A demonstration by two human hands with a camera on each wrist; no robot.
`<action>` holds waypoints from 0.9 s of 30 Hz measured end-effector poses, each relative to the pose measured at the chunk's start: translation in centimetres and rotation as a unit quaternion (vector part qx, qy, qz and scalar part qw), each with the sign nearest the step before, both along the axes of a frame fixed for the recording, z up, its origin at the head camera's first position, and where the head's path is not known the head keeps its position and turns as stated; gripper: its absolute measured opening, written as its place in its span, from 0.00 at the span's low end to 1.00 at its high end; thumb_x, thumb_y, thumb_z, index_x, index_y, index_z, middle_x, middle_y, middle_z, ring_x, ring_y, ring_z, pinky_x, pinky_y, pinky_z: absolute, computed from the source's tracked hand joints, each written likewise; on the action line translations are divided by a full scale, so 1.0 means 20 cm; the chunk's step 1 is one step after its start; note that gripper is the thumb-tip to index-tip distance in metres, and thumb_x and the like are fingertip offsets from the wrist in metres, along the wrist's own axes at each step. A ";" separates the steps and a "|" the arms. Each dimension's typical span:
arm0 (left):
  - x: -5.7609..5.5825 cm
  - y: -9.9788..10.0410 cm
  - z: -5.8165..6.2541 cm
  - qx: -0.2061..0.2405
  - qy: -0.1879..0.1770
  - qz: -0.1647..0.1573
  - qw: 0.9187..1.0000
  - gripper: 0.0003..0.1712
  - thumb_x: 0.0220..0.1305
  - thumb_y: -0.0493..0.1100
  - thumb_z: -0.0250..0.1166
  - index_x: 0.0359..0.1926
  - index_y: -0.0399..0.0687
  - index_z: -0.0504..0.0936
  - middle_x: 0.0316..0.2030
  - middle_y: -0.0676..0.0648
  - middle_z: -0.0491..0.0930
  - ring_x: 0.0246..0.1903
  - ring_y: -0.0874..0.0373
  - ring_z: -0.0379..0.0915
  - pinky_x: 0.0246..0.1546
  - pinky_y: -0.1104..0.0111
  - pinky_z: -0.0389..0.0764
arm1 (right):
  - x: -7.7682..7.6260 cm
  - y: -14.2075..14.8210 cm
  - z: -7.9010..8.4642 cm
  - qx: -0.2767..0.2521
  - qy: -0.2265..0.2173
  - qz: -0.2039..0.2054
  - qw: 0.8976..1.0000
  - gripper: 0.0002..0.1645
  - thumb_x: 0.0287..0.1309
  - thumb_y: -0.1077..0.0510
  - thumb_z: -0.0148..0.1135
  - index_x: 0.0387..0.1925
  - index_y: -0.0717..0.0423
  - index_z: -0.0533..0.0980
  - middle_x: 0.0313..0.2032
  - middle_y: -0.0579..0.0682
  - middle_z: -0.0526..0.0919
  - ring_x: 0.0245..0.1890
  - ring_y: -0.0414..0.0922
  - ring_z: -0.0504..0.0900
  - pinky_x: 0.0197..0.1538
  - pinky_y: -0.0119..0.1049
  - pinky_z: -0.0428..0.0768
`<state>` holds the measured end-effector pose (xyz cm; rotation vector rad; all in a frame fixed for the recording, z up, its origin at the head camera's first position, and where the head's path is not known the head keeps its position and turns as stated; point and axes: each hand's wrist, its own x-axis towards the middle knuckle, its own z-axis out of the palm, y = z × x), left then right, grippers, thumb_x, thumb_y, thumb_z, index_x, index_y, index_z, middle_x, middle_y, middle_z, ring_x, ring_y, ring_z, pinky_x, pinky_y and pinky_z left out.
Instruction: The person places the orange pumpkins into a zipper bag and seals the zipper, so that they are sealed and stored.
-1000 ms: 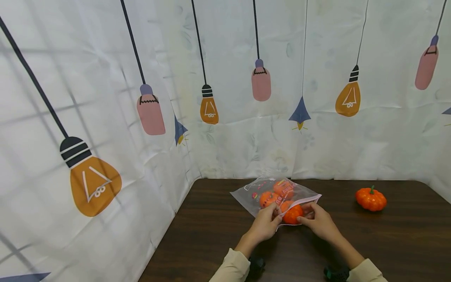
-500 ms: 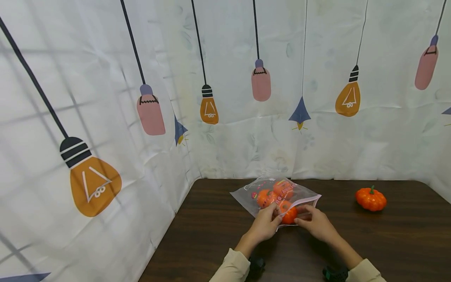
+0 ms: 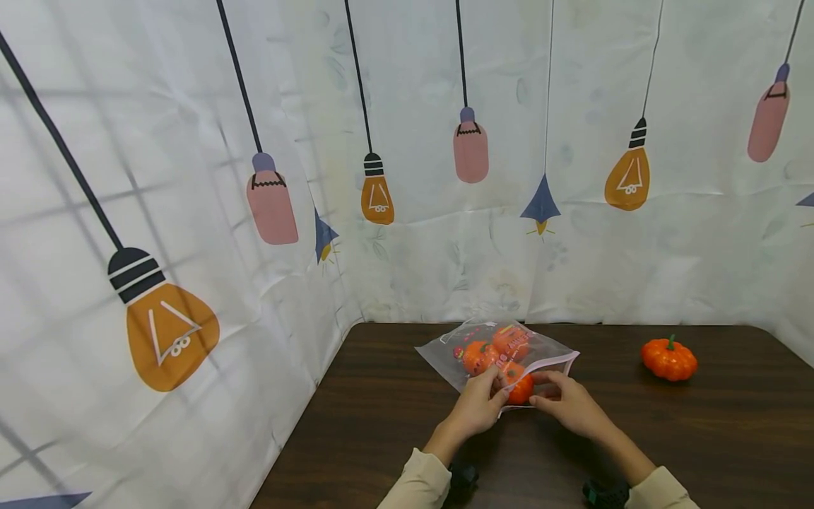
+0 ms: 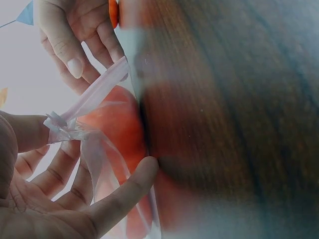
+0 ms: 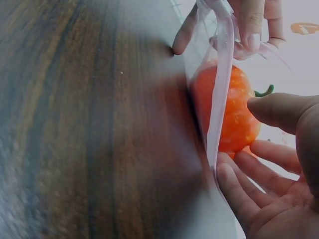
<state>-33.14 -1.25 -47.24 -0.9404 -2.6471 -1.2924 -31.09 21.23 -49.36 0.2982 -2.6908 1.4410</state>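
A clear zip bag point(image 3: 439, 357) with a pink edge lies on the table, with orange toy pumpkins point(image 3: 511, 343) inside. My left hand point(image 3: 477, 404) pinches the pink edge at the bag's mouth, its other fingers spread under it in the left wrist view. One more toy pumpkin point(image 5: 239, 112), glossy with a green stem, sits just within the mouth. My right hand point(image 3: 572, 404) is at the mouth, thumb tip at this pumpkin near the stem and extended fingers point(image 5: 264, 169) along its side. The bag partly covers that pumpkin.
Another orange pumpkin point(image 3: 670, 359) with a green stem stands apart on the dark wooden table point(image 3: 381, 396), to the right. White curtains printed with lamps point(image 3: 407, 268) hang behind the table and along its left side.
My right hand has moved slightly left, and the pumpkin at the mouth has gone farther into the bag. The pumpkins inside shifted a little left. My left hand keeps its place.
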 end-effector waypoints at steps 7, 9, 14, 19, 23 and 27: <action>-0.01 0.00 0.00 0.002 0.002 -0.003 1.000 0.04 0.72 0.37 0.61 0.39 0.46 0.74 0.28 0.52 0.74 0.24 0.71 0.64 0.28 0.77 0.69 | -0.01 0.05 0.03 0.006 0.009 -0.009 1.000 0.25 0.65 0.52 0.68 0.56 0.64 0.77 0.55 0.62 0.84 0.50 0.54 0.87 0.47 0.42 0.85; -0.01 0.00 -0.01 0.001 0.004 -0.001 1.000 0.04 0.72 0.37 0.62 0.39 0.47 0.74 0.28 0.52 0.74 0.24 0.71 0.64 0.28 0.77 0.69 | -0.02 0.07 0.04 0.008 0.009 -0.012 1.000 0.23 0.66 0.52 0.67 0.55 0.64 0.78 0.52 0.61 0.85 0.49 0.53 0.87 0.45 0.38 0.85; -0.01 0.00 -0.01 -0.005 0.006 0.006 1.000 0.04 0.72 0.38 0.62 0.38 0.48 0.75 0.28 0.53 0.75 0.25 0.71 0.64 0.29 0.77 0.69 | -0.02 0.14 0.07 0.003 0.005 -0.016 1.000 0.22 0.68 0.54 0.65 0.55 0.65 0.78 0.47 0.56 0.86 0.45 0.46 0.84 0.42 0.30 0.81; -0.01 0.00 -0.01 -0.007 0.006 0.006 1.000 0.04 0.72 0.38 0.62 0.38 0.48 0.75 0.28 0.53 0.76 0.25 0.70 0.65 0.29 0.77 0.69 | -0.02 0.21 0.10 -0.017 0.011 -0.017 1.000 0.24 0.69 0.53 0.64 0.56 0.68 0.77 0.45 0.58 0.85 0.41 0.47 0.85 0.41 0.30 0.83; -0.01 0.00 -0.01 -0.008 0.005 0.006 1.000 0.04 0.72 0.38 0.62 0.38 0.49 0.74 0.28 0.53 0.76 0.25 0.70 0.65 0.29 0.77 0.70 | -0.02 0.26 0.12 -0.029 0.018 -0.029 0.999 0.22 0.70 0.55 0.63 0.56 0.68 0.76 0.45 0.61 0.85 0.39 0.45 0.86 0.42 0.33 0.85; -0.01 0.00 -0.01 -0.008 0.004 0.006 1.000 0.04 0.72 0.38 0.62 0.38 0.49 0.75 0.28 0.53 0.76 0.25 0.71 0.65 0.29 0.77 0.70 | -0.02 0.32 0.14 -0.030 0.024 -0.042 0.998 0.22 0.71 0.54 0.62 0.56 0.68 0.76 0.46 0.63 0.85 0.39 0.43 0.86 0.43 0.34 0.85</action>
